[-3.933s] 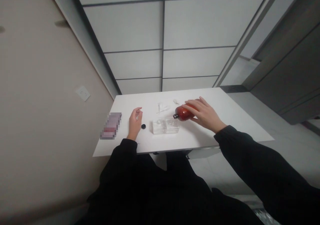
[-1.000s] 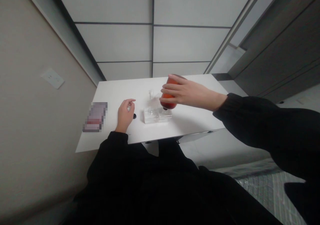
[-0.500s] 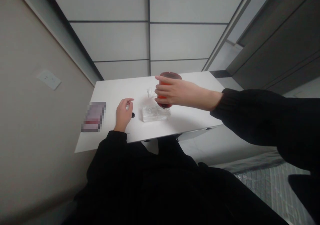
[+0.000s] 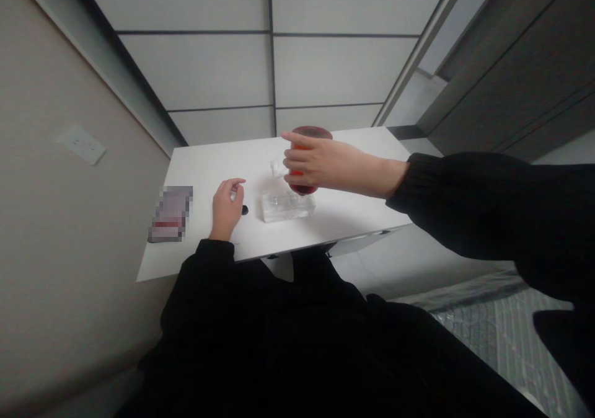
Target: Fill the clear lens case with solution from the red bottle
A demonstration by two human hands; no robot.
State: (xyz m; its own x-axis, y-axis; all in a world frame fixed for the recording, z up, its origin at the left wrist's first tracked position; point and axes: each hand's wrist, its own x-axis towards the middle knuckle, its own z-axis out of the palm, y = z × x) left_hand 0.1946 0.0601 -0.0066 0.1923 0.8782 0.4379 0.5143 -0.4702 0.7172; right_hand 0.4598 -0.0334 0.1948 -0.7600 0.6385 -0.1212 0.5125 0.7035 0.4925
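My right hand [image 4: 309,160] is wrapped round a red see-through cup [image 4: 317,133] with a wide dark-red rim. Its lower end hangs over the back of a clear box-like block [image 4: 287,209]; whether the two touch, I cannot tell. Just behind the block lies a small clear, crumpled-looking piece [image 4: 277,168], partly covered by the right hand. My left hand [image 4: 227,206] rests on the white table [image 4: 204,164] with loosely curved fingers, thumb and forefinger apart, and nothing visible in them. Beside its thumb sits a small round black thing [image 4: 245,209].
A blurred-out flat object [image 4: 171,214] lies at the table's left side, near the wall with a socket plate [image 4: 83,145]. Panelled sliding doors [image 4: 232,64] stand behind the table. My legs are at its front edge, and a ribbed grey mat or cover [image 4: 483,325] shows at lower right.
The whole view has shifted slightly, moving everything a little up and left. Both hands keep nearly the same pose, and the cup stays in my right hand above the clear block.
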